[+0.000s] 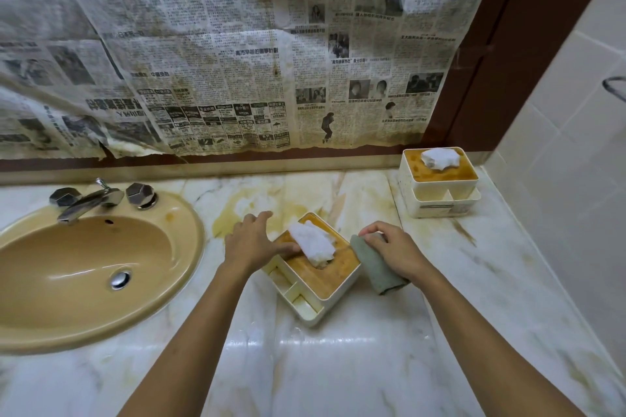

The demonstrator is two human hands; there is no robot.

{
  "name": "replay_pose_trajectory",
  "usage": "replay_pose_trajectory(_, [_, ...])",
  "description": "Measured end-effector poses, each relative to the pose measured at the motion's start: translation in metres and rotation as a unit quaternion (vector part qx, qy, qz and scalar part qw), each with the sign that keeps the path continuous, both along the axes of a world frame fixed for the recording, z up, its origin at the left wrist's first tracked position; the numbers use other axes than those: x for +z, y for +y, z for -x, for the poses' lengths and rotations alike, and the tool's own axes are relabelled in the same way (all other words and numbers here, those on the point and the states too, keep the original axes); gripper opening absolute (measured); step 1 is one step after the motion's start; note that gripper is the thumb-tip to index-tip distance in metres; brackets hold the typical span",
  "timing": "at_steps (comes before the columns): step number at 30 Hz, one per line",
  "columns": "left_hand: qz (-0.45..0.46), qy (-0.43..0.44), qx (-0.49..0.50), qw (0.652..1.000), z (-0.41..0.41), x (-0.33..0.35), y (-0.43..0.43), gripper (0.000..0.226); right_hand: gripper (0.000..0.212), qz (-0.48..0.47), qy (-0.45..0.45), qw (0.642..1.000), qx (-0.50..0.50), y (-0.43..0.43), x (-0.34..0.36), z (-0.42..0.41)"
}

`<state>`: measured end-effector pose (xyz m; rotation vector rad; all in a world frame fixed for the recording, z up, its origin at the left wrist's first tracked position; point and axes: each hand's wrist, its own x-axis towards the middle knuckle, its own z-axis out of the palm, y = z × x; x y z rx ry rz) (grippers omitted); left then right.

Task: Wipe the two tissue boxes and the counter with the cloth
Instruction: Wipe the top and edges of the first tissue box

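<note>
A cream tissue box [325, 278] with an orange-brown lid and a white tissue sticking out sits turned at an angle in the middle of the marble counter [338, 366]. My left hand [252, 242] grips its left side, thumb on the lid, fingers spread over the far corner. My right hand [394, 249] holds a folded grey-green cloth [376, 267] against the box's right side. A second, matching tissue box [440, 184] stands at the back right corner, untouched.
A tan sink [84, 267] with a chrome tap [91, 200] fills the left of the counter. Stained newspaper [237, 61] covers the wall behind. A tiled wall [576, 162] closes the right side. Yellowish stains mark the counter behind the near box.
</note>
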<state>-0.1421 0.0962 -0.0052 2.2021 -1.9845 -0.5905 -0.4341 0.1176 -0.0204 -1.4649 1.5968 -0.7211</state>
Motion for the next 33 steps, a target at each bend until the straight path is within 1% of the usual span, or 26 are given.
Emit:
replay_pose_trajectory(2, [-0.038,-0.005,0.034,0.999,0.000,0.004,0.000,0.098,0.017,0.006,-0.012,1.000,-0.027,0.000,0.003,-0.001])
replay_pose_trajectory(4, [-0.072,0.002,0.050,0.996,0.002,0.004,-0.002,0.082,0.018,0.005,-0.014,0.999,-0.039,-0.002,0.003,-0.005])
replay_pose_trajectory(5, [-0.082,0.016,0.054,0.995,0.003,0.003,-0.003,0.077,0.018,-0.002,-0.017,0.999,-0.033,-0.002,0.003,-0.007])
replay_pose_trajectory(7, [-0.090,0.049,0.058,0.993,0.006,0.001,-0.004,0.078,0.018,-0.018,-0.027,0.999,-0.019,0.000,0.001,-0.010])
replay_pose_trajectory(10, [-0.069,0.108,0.067,0.990,0.012,0.000,-0.002,0.078,0.017,-0.023,-0.024,0.999,-0.009,0.006,0.001,-0.008])
replay_pose_trajectory(11, [-0.058,0.125,0.067,0.988,0.015,0.000,-0.002,0.074,0.016,-0.023,-0.021,1.000,-0.001,0.008,0.001,-0.007])
replay_pose_trajectory(14, [-0.029,0.147,0.055,0.987,0.030,0.004,0.001,0.056,0.015,-0.004,-0.029,0.999,0.015,0.012,0.002,-0.007])
replay_pose_trajectory(17, [-0.016,0.161,0.038,0.986,0.043,0.008,0.003,0.056,0.015,0.034,-0.052,0.998,-0.014,0.015,0.004,-0.011])
replay_pose_trajectory(19, [-0.007,0.140,0.033,0.990,0.051,0.006,0.003,0.064,0.014,0.052,-0.075,0.995,-0.048,0.018,0.007,-0.013])
replay_pose_trajectory(21, [0.001,0.092,0.036,0.995,0.063,0.004,0.004,0.081,0.014,0.063,-0.092,0.990,-0.081,0.019,0.011,-0.014])
replay_pose_trajectory(23, [0.027,0.037,0.032,0.998,0.079,0.001,0.006,0.095,0.014,0.075,-0.093,0.987,-0.110,0.020,0.013,-0.014])
replay_pose_trajectory(24, [0.048,0.022,0.030,0.998,0.087,0.001,0.008,0.099,0.014,0.079,-0.092,0.985,-0.123,0.020,0.014,-0.015])
replay_pose_trajectory(26, [0.083,0.004,0.023,0.996,0.099,-0.001,0.009,0.097,0.012,0.082,-0.093,0.982,-0.143,0.020,0.015,-0.015])
replay_pose_trajectory(28, [0.098,-0.003,0.021,0.995,0.104,-0.003,0.008,0.088,0.012,0.083,-0.094,0.981,-0.149,0.021,0.016,-0.015])
replay_pose_trajectory(31, [0.115,0.013,0.033,0.993,0.101,-0.006,0.007,0.072,0.012,0.084,-0.091,0.982,-0.144,0.022,0.017,-0.014])
replay_pose_trajectory(33, [0.119,0.029,0.039,0.992,0.094,-0.006,0.005,0.068,0.012,0.080,-0.087,0.983,-0.140,0.022,0.016,-0.015])
